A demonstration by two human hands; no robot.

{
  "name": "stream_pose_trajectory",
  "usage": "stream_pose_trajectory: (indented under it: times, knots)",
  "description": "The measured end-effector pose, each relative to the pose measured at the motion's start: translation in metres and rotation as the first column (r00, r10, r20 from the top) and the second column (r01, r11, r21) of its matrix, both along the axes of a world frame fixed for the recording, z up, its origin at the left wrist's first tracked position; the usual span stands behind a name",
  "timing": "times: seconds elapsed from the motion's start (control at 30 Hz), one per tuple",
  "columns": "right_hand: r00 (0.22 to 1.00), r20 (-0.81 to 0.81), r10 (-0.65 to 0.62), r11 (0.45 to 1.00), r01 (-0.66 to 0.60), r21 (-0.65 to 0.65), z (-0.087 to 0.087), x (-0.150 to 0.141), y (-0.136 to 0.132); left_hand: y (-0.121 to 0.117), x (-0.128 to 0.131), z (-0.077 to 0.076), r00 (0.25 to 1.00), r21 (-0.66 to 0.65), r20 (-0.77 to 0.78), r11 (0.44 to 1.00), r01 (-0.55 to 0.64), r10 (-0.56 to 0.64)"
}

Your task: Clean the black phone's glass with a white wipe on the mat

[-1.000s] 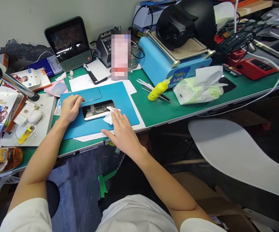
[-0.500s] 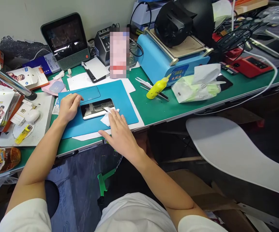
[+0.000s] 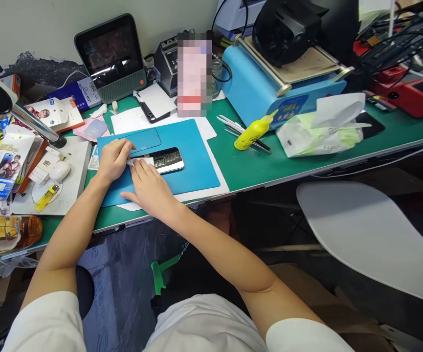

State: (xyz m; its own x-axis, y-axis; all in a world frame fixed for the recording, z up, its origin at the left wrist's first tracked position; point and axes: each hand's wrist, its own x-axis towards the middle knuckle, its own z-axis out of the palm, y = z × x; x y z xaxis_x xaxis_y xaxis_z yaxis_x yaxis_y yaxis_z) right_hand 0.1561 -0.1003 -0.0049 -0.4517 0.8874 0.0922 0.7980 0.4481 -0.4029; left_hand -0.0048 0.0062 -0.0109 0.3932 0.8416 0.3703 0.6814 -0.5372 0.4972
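Note:
A smartphone [image 3: 172,160] lies face up on a blue work mat [image 3: 196,171], its dark glossy screen reflecting striped light. My right hand [image 3: 150,183] presses a folded white tissue [image 3: 147,161] onto the left part of the screen, fingers stretched flat over it. At the phone's left end is my left hand [image 3: 114,159], its fingers curled in; what they hold, if anything, is hidden. Just behind the phone, a thin dark-outlined panel [image 3: 145,139], perhaps a clear sheet or glass, lies flat on the mat.
Right of the mat are a yellow squeeze bottle [image 3: 253,133], thin tools and a tissue pack [image 3: 319,137]. Behind them stands a blue machine [image 3: 244,90]. A smart display [image 3: 112,58] stands at the back. On the left are a lamp arm [image 3: 38,124], boxes and a yellow lighter [image 3: 47,197].
My right hand has slid the tissue leftward along the screen, from the phone's right end to its left end, close to my left hand. The camera view has shifted slightly.

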Motion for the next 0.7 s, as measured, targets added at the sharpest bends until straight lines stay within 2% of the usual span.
stream_pose_trajectory:
  times: [0.17,0.33,0.5,0.6,0.7]
  knots:
    - [1.000,0.006,0.023,0.999,-0.023,-0.027,0.006,-0.013,0.020,0.000,-0.001,-0.003,1.000,-0.007,0.007,1.000,-0.003,0.003]
    - [1.000,0.002,0.031,0.999,-0.031,-0.042,0.002,-0.012,0.017,0.000,-0.001,-0.004,1.000,-0.003,0.011,1.000,-0.010,0.010]
    - [0.997,-0.008,0.073,0.997,-0.073,-0.014,-0.007,-0.004,0.006,0.000,-0.001,-0.004,1.000,0.007,-0.001,1.000,0.000,0.000]
    - [0.994,0.006,0.105,0.994,-0.105,-0.017,-0.010,0.006,0.010,0.000,-0.002,-0.003,1.000,0.005,0.008,1.000,0.002,-0.002]
    - [0.996,0.015,0.086,0.996,-0.085,-0.008,-0.014,0.024,0.017,-0.001,-0.003,-0.002,1.000,0.002,0.016,1.000,0.004,-0.004]
